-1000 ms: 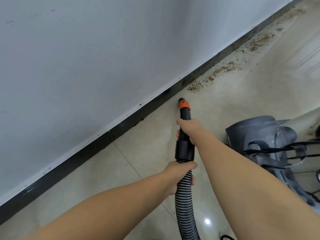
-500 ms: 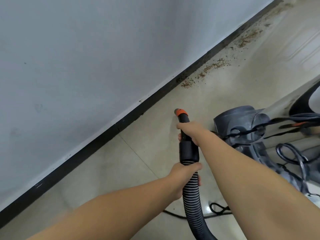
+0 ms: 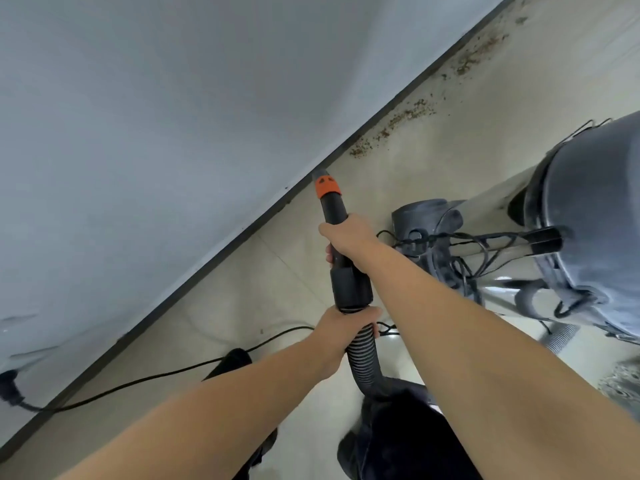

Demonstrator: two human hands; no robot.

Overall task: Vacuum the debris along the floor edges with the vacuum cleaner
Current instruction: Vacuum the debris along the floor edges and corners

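Right hand (image 3: 349, 237) wrapped round the black nozzle (image 3: 334, 211) mid-frame; left hand (image 3: 341, 336) gripping the ribbed hose (image 3: 362, 358) just below the collar. Nozzle's long axis running up-frame, orange tip (image 3: 327, 187) close by the dark skirting (image 3: 242, 233). Debris (image 3: 398, 121) strewn along that edge, up and to the right of the tip, trailing toward the upper right corner. Right hand nearer it. Likely next: sliding the tip rightward along the skirting. Vacuum body (image 3: 588, 220) at right.
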